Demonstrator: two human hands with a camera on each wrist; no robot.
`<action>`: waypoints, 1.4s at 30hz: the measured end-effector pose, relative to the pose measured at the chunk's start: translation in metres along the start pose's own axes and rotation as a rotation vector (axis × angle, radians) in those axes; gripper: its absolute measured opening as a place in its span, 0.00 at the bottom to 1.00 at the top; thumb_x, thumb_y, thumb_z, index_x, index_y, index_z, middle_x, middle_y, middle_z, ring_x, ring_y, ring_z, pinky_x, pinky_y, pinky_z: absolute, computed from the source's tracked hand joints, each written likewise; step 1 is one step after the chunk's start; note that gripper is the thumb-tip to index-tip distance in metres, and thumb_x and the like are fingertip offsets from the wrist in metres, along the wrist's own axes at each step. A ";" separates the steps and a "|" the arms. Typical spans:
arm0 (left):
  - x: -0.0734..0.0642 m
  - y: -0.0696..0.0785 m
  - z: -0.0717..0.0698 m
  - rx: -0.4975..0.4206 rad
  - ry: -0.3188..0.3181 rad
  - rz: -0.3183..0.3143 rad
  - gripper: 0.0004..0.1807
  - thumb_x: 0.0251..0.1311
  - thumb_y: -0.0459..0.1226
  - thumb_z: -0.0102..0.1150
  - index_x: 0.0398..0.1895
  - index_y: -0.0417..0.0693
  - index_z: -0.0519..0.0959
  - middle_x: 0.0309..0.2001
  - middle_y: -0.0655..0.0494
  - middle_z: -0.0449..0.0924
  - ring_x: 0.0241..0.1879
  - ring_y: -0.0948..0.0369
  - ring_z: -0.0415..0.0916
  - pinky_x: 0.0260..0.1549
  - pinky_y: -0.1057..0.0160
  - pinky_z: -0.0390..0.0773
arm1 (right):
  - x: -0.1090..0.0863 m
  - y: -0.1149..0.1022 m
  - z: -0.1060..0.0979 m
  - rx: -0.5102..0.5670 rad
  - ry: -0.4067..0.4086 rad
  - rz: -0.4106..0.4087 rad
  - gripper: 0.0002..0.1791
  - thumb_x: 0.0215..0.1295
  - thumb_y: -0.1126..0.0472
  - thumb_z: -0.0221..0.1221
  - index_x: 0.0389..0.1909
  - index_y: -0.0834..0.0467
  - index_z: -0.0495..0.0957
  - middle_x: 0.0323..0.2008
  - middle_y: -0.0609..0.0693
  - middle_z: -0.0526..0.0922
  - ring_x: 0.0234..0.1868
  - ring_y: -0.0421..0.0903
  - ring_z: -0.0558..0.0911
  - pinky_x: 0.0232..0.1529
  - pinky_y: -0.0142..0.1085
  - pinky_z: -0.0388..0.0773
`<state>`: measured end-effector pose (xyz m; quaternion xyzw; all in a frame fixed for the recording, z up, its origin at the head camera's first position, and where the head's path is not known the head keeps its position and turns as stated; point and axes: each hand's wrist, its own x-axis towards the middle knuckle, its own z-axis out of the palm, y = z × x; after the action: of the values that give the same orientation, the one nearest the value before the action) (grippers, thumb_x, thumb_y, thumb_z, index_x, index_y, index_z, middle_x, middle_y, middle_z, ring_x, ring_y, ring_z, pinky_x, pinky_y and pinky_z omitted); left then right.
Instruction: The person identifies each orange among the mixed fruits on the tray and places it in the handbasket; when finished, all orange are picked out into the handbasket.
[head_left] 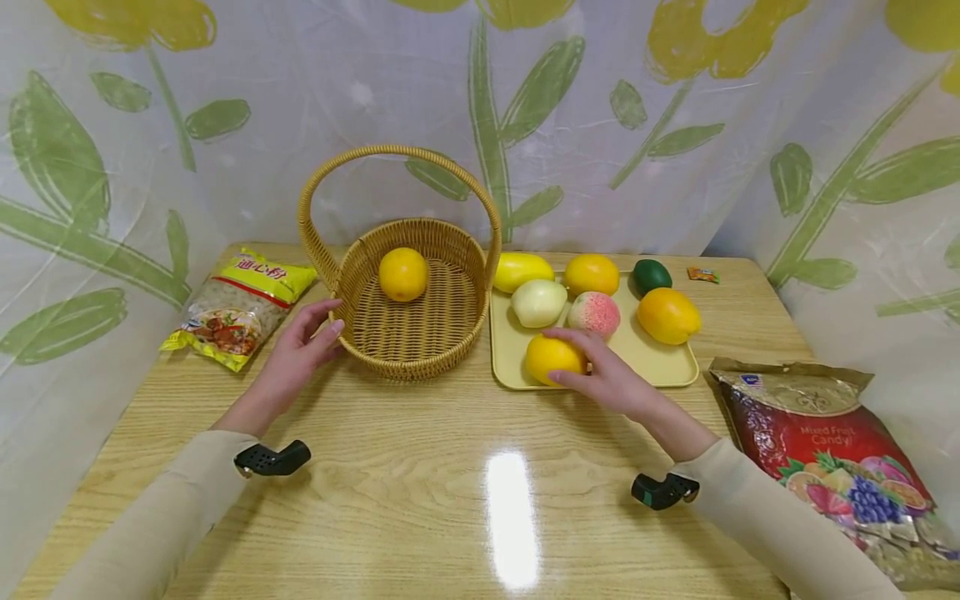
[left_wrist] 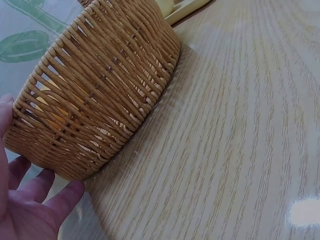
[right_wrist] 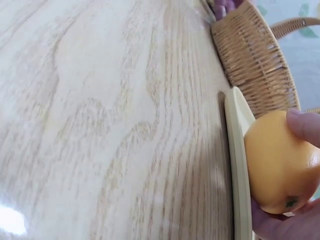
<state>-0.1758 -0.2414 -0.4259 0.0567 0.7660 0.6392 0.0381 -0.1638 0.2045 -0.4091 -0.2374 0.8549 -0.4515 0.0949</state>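
Note:
My left hand holds the left side of a round wicker basket, thumb at the rim and fingers against the outer wall. Inside the basket lies one orange. With thumb and fingers around it, my right hand grips another orange at the front left of a pale yellow tray. That orange shows a small green stem mark in the right wrist view, close against the tray rim. A pink peach and a pale green pear-like fruit lie just behind it.
Farther back in the tray are a yellow fruit, an orange-yellow fruit, a dark green fruit and a mango-like fruit. A pasta bag lies left, a candy bag right, and a small wrapped candy behind.

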 end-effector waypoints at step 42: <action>0.000 0.000 -0.001 0.040 -0.006 -0.007 0.33 0.73 0.49 0.47 0.74 0.44 0.55 0.74 0.41 0.52 0.68 0.52 0.57 0.59 0.54 0.73 | 0.131 -0.121 0.036 -0.157 0.081 -0.015 0.36 0.65 0.43 0.61 0.71 0.48 0.64 0.61 0.52 0.74 0.50 0.48 0.75 0.48 0.40 0.75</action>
<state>-0.1763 -0.2425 -0.4256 0.0566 0.7788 0.6233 0.0415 -0.2255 0.0563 -0.3237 -0.2323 0.8889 -0.3929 0.0381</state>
